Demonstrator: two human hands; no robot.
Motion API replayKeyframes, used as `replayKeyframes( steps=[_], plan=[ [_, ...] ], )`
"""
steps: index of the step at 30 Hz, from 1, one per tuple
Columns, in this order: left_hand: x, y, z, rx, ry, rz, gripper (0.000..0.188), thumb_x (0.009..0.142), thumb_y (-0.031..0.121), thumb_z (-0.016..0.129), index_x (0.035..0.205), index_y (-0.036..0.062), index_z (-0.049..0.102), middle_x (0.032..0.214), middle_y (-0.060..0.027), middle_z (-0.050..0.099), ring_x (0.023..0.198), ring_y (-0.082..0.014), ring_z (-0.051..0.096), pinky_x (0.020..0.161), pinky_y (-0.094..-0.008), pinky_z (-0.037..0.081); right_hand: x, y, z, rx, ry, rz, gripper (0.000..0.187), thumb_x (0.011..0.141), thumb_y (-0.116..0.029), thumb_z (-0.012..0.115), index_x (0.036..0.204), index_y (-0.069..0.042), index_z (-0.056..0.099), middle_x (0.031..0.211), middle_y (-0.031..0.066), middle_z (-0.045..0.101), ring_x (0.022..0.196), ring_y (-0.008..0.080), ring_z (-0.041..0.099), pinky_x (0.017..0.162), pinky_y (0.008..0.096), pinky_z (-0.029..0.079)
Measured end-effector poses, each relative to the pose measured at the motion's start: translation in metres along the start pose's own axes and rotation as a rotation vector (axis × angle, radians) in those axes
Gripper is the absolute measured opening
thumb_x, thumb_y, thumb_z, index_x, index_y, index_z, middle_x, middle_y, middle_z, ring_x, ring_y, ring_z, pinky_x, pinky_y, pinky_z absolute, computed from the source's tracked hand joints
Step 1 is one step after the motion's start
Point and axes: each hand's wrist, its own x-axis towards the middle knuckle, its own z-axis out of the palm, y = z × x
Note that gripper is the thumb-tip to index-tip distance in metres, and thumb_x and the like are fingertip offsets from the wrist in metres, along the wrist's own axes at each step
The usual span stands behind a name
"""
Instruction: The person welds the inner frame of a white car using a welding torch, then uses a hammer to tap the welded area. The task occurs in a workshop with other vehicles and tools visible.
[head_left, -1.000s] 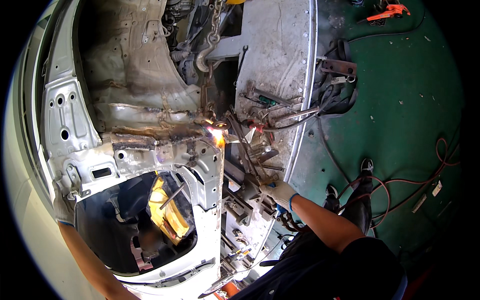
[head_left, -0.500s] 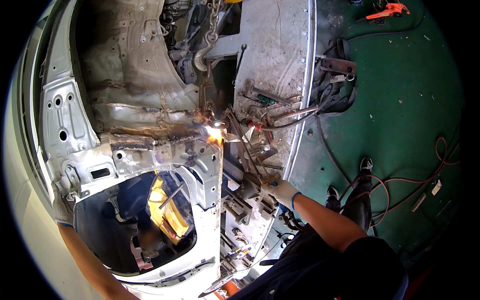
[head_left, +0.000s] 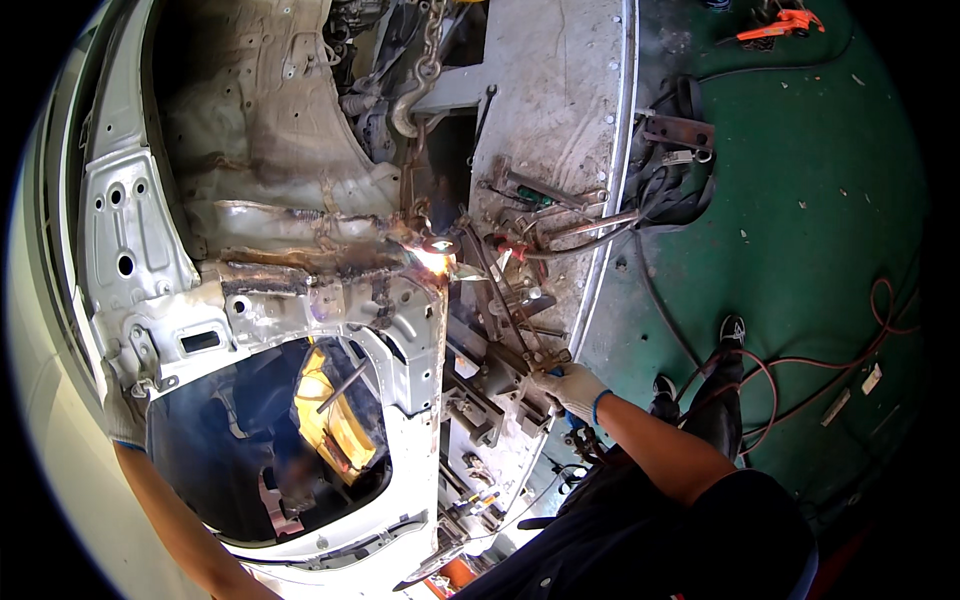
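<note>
In its pale work glove, my right hand (head_left: pixel 570 388) is closed around the handle end of a gas torch (head_left: pixel 497 293). The torch's long thin tubes run up and away to a bright flame (head_left: pixel 432 258) at the burnt corner of the bare metal car body (head_left: pixel 330 285). Scorched, rusty seams spread left from the flame. At the far left, my gloved left hand (head_left: pixel 125 418) lies against the edge of the body beside the window opening; its fingers are in shadow and partly hidden.
Chain and hook (head_left: pixel 408 105) hang beyond the flame. Wrenches and tools (head_left: pixel 550 200) lie on the grey metal platform (head_left: pixel 545 90). Red-brown hoses (head_left: pixel 775 375) loop over the green floor near another person's legs (head_left: pixel 710 395). Through the window opening, a yellow piece (head_left: pixel 335 420) shows.
My right hand has shifted slightly right with the torch handle. The flame is more compact and whiter. My left hand stays in the same place.
</note>
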Motion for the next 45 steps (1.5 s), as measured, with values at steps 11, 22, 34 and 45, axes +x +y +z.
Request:
replayKeyframes(
  steps=[11, 22, 34, 45],
  plan=[
    [0.009, -0.001, -0.014, -0.024, -0.097, -0.009, 0.06, 0.112, 0.045, 0.045, 0.158, 0.008, 0.037, 0.15, -0.0167, 0.054, 0.13, -0.0342, 0.063, 0.109, -0.0449, 0.056, -0.003, 0.009, -0.01, -0.149, -0.042, 0.078, 0.039, 0.1, -0.042, 0.071, 0.117, -0.008, 0.077, 0.091, 0.0044, 0.074, 0.076, 0.0132, 0.061, 0.07, 0.0316, 0.049],
    [-0.004, 0.002, 0.009, -0.012, -0.018, 0.007, 0.057, 0.111, 0.046, 0.046, 0.155, 0.0095, 0.043, 0.145, -0.0154, 0.06, 0.122, -0.0316, 0.068, 0.099, -0.0375, 0.063, -0.002, 0.014, -0.01, -0.062, -0.071, 0.095, 0.03, 0.1, -0.039, 0.073, 0.104, -0.009, 0.074, 0.071, -0.0009, 0.061, 0.053, 0.0101, 0.052, 0.048, 0.0302, 0.045],
    [0.013, -0.002, -0.028, -0.017, -0.084, -0.009, 0.056, 0.112, 0.044, 0.045, 0.154, 0.0082, 0.043, 0.146, -0.0158, 0.059, 0.126, -0.0309, 0.066, 0.105, -0.0409, 0.059, -0.005, 0.012, -0.009, -0.063, -0.085, 0.051, 0.032, 0.098, -0.039, 0.075, 0.099, -0.007, 0.072, 0.069, -0.0001, 0.058, 0.053, 0.0113, 0.053, 0.048, 0.0311, 0.046],
    [0.01, 0.001, -0.025, 0.037, -0.035, -0.041, 0.054, 0.111, 0.045, 0.048, 0.152, 0.0105, 0.048, 0.143, -0.0129, 0.061, 0.119, -0.0233, 0.07, 0.094, -0.0343, 0.064, 0.002, 0.004, -0.014, -0.133, -0.104, 0.098, 0.033, 0.101, -0.037, 0.07, 0.114, -0.007, 0.075, 0.073, 0.0021, 0.064, 0.058, 0.0131, 0.056, 0.054, 0.0331, 0.046]
  ],
)
